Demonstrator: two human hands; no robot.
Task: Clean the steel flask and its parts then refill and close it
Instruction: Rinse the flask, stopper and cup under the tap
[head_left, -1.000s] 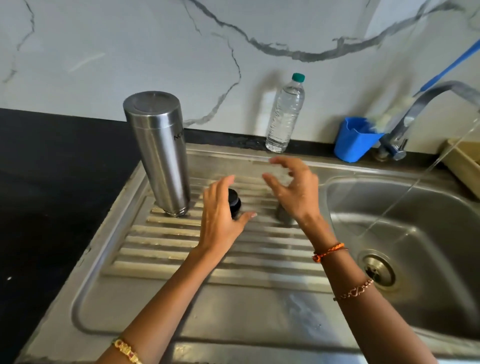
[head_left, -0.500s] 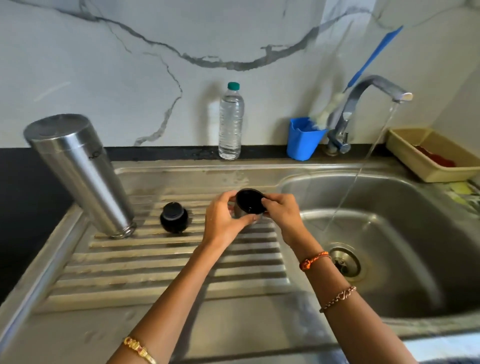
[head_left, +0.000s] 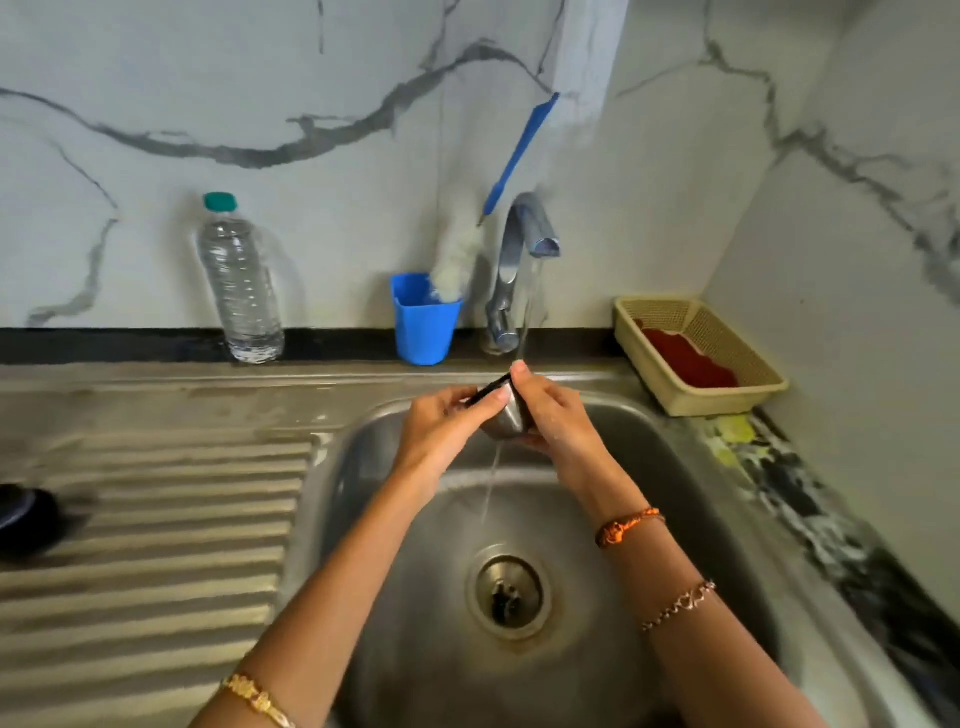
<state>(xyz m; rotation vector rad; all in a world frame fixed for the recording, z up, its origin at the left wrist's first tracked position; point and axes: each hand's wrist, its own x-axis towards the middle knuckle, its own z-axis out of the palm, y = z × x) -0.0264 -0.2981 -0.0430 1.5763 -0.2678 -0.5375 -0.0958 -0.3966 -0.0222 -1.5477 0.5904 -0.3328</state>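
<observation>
Under the tap (head_left: 524, 234), both hands, left (head_left: 441, 426) and right (head_left: 556, 415), grip the cup (head_left: 506, 418) in the stream, so rinsing is underway; the stopper (head_left: 26, 514), refilling and closing seemingly remain.

We find no readable text, brand, number or sign anywhere here. The clear plastic bottle (head_left: 240, 280) with the green cap carries no label we can make out, and the blue cup (head_left: 423, 325), the tan basket (head_left: 696, 353) and the steel cup (head_left: 506, 415) under the tap show no lettering.
</observation>
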